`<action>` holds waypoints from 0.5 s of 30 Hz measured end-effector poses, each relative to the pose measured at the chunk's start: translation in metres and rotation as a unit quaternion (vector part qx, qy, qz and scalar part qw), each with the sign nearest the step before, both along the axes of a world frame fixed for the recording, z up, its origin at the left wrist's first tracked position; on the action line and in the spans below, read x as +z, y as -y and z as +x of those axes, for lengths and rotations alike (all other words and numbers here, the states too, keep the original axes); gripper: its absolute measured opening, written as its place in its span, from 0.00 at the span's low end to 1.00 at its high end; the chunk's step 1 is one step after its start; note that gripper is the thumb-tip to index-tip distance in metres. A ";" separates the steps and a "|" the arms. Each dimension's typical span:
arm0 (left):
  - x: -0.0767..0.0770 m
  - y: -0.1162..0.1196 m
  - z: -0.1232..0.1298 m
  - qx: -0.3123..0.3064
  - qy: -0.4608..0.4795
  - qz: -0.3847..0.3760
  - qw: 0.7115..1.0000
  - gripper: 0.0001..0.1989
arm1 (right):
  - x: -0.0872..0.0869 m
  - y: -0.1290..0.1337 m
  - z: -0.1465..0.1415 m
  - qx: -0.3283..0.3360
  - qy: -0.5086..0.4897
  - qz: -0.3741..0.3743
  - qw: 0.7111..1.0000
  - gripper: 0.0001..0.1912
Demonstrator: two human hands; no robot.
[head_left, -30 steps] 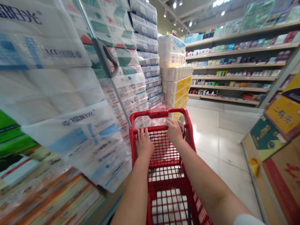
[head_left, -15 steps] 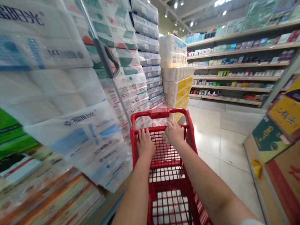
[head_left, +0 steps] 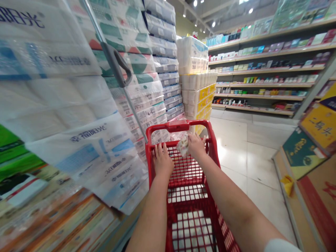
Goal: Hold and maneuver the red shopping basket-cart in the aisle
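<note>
A red plastic shopping basket [head_left: 181,210] with mesh walls extends away from me, its red handle [head_left: 178,126] at the far end. My left hand [head_left: 162,161] lies on the left part of the mesh end wall, fingers spread and reaching to the rim. In my right hand [head_left: 196,145] is a crumpled whitish cloth [head_left: 183,146], gripped near the right side of the same rim. The cloth hangs over the mesh to the left of the fingers. A metal pole with a grey grip [head_left: 119,66] rises slanting from the basket's left corner.
Tall stacks of wrapped paper packs [head_left: 86,140] press close on the left, with more tissue packs [head_left: 195,77] beyond. Shelves of small goods [head_left: 265,70] line the back. Boxes [head_left: 301,154] stand on a low ledge at right. Pale tiled floor [head_left: 257,168] runs between.
The cloth now shows more to the left of my right hand, which has shifted slightly. My left hand stays on the basket. The view has moved only a little.
</note>
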State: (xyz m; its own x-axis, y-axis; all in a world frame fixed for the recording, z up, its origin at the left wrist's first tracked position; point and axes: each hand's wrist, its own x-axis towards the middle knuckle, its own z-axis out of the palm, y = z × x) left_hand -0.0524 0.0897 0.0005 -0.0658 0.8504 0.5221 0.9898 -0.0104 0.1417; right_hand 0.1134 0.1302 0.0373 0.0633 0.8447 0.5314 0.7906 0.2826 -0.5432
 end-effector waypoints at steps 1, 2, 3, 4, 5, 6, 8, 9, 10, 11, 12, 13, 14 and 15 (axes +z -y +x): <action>0.000 0.000 0.001 0.001 0.001 -0.001 1.000 0.34 | -0.002 0.001 -0.002 -0.026 0.025 -0.020 0.999 0.18; 0.000 0.000 0.001 0.001 0.002 -0.003 1.000 0.33 | -0.003 0.002 -0.004 -0.039 0.048 -0.026 0.998 0.17; 0.001 0.000 0.002 0.002 0.003 -0.004 1.000 0.33 | -0.004 0.004 -0.006 -0.032 0.072 -0.019 0.997 0.17; 0.001 0.000 0.002 0.004 0.003 -0.004 1.000 0.32 | -0.005 0.007 -0.009 -0.008 0.096 -0.006 0.995 0.18; 0.001 0.000 0.002 0.005 0.004 -0.004 1.000 0.32 | -0.005 0.009 -0.011 0.027 0.120 0.009 0.992 0.18; 0.002 0.000 0.003 0.006 0.005 -0.004 1.000 0.31 | -0.006 0.010 -0.013 0.059 0.140 0.021 0.988 0.19; 0.002 0.001 0.002 0.005 0.004 -0.004 1.000 0.32 | -0.006 0.011 -0.015 0.062 0.147 0.026 0.987 0.20; 0.002 0.002 0.002 0.003 0.004 -0.005 1.000 0.32 | -0.007 0.011 -0.015 0.029 0.132 0.017 0.991 0.20; 0.002 0.002 0.002 0.002 0.004 -0.006 1.000 0.32 | -0.007 0.011 -0.016 -0.014 0.110 0.005 0.994 0.20; 0.002 0.002 0.002 0.001 0.004 -0.006 1.000 0.33 | -0.007 0.011 -0.016 -0.051 0.090 -0.006 0.995 0.20; 0.002 0.001 0.002 0.001 0.005 -0.007 1.000 0.33 | -0.007 0.011 -0.017 -0.067 0.079 -0.013 0.995 0.21; 0.001 0.001 0.002 0.002 0.007 -0.007 1.000 0.33 | -0.007 0.011 -0.018 -0.060 0.080 -0.012 0.995 0.20; 0.001 0.001 0.001 0.004 0.007 -0.007 1.000 0.32 | -0.007 0.011 -0.019 -0.034 0.092 -0.006 0.995 0.20; 0.001 0.000 0.001 0.005 0.007 -0.006 1.000 0.32 | -0.006 0.012 -0.019 -0.002 0.106 0.002 0.994 0.19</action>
State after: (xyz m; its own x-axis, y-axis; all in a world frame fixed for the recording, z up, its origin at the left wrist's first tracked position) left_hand -0.0511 0.0893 0.0012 -0.0817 0.8561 0.5104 0.9878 0.0015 0.1556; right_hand 0.0942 0.1181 0.0309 -0.0473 0.8420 0.5374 0.8887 0.2811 -0.3622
